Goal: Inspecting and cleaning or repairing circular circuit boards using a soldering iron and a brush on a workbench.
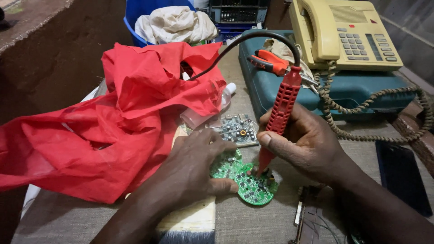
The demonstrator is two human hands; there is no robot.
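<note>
My right hand (pixel 307 142) grips a red soldering iron (pixel 281 110) like a pen, its black cord arching up and left. The iron's tip touches a round green circuit board (pixel 253 187) lying on the bench. My left hand (pixel 194 167) presses down on the left part of that board, fingers curled over its edge. A second, grey-green circuit board (pixel 237 129) lies just behind, between both hands.
A crumpled red plastic bag (pixel 117 122) covers the left side. A teal tool case (pixel 352 88) carries orange pliers (pixel 269 61) and a beige desk telephone (pixel 346 31) with coiled cord. A blue tub with cloth (pixel 174 22) stands behind. A dark phone (pixel 400 174) lies right.
</note>
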